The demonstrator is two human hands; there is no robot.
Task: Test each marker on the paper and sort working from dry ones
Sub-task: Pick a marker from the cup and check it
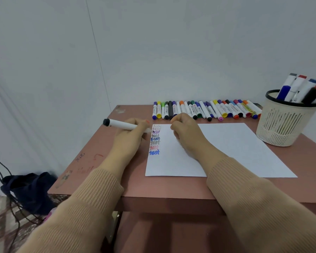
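Observation:
A white sheet of paper (226, 150) lies on the pinkish-brown table (102, 161). Down its left edge runs a column of "test" words (155, 139) in several colours. My left hand (130, 136) grips a white marker with a black end (120, 124), its tip at the paper's top left corner beside the upper words. My right hand (185, 134) rests on the paper with its fingers curled; whatever is inside them is hidden. A row of several capped markers (204, 110) lies along the table's far edge.
A cream mesh basket (283, 125) at the right holds several larger markers (299, 90) standing upright. The wall is close behind the table. A dark bag (29, 190) and cables lie on the floor to the left.

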